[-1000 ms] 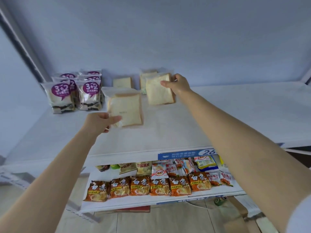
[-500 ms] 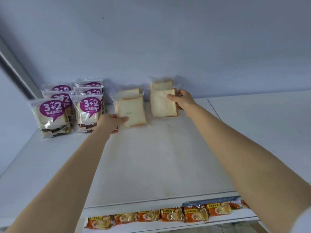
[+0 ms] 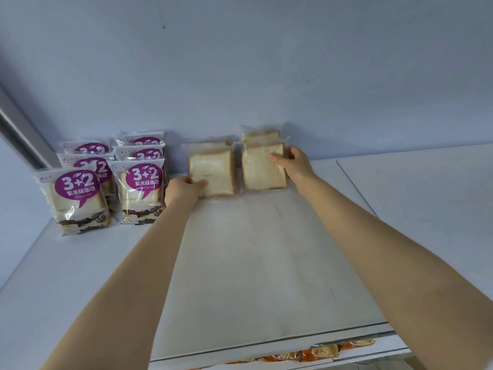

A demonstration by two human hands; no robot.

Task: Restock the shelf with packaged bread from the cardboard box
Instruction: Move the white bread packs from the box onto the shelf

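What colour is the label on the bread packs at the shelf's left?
Purple label with white "3+2" lettering, clearest in the head view.

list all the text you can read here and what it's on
"3+2": purple bubble on the purple-label bread packs
"紫米味面包": below it, same bubble
Too blurred: corner brand marks, small print on the left plain toast pack, orange packets below

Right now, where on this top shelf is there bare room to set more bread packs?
Bare: the whole front of the white shelf, before the clear-wrapped toast packs, and its right panel beyond the seam. Crowded: the rear left corner, with purple-labelled bread packs in rows.
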